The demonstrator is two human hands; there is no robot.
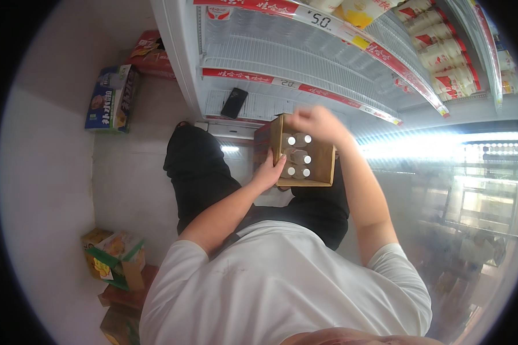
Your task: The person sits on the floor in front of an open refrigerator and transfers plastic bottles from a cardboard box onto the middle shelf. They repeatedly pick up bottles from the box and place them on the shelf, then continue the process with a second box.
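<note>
An open cardboard box [326, 166] stands tilted between my legs, before the lowest part of a display fridge. Inside it are several clear bottles [300, 157] with white caps, gathered towards the left side. The left wall of the box is gripped by my left hand [269, 172], its thumb over the rim. My right hand [315, 123] is blurred over the far end of the box with the fingers curled. Whether it holds anything cannot be made out. A black smartphone [234, 103] lies on the fridge's bottom shelf [259, 103], left of the box.
Wire fridge shelves [285, 54] with red price strips rise ahead. White bottles with red caps [453, 77] fill a shelf at upper right. To my right is a glass door [414, 194]. Cartons [112, 99] and an opened green-edged box [121, 258] stand along the left wall.
</note>
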